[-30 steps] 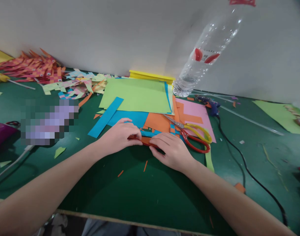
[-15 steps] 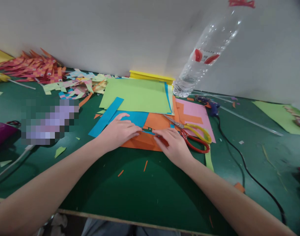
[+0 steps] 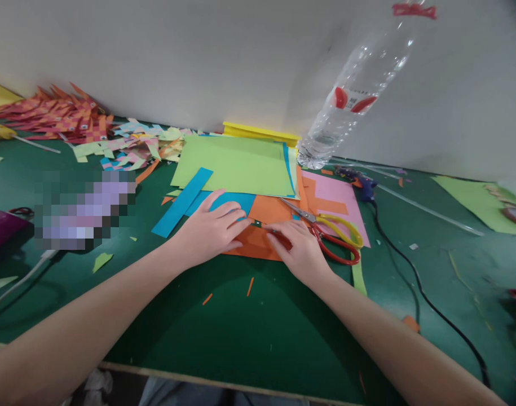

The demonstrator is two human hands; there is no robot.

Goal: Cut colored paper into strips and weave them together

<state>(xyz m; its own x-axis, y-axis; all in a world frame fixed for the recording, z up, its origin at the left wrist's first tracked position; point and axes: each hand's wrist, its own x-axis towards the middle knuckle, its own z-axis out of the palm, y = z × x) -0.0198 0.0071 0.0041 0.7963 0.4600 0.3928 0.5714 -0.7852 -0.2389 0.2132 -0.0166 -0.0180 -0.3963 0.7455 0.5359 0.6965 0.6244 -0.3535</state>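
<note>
A sheet of orange paper (image 3: 253,243) lies on the table between my hands, with a fold or raised edge along its far side. My left hand (image 3: 211,228) rests over its left part, fingers spread and thumb apart on the near side. At the right end, my right hand (image 3: 302,245) has thumb and fingers closed about the paper's far edge; the fingertips are partly hidden. Just beyond my right hand are scissors (image 3: 308,215) with red and yellow handles, blades pointing away to the left. A blue paper strip (image 3: 184,203) lies beyond my left hand.
Green paper sheets (image 3: 236,163) are stacked behind. A clear bottle (image 3: 346,101) stands near the wall. At right lie a glue gun (image 3: 365,186) and its black cord (image 3: 405,259). Folded red-orange paper pieces (image 3: 75,115) and a blurred-out purple object (image 3: 88,211) are on the left.
My left hand has shifted slightly right along the orange paper, and its fingers have spread and turned over it. My right hand has stayed almost in place at the paper's right end.
</note>
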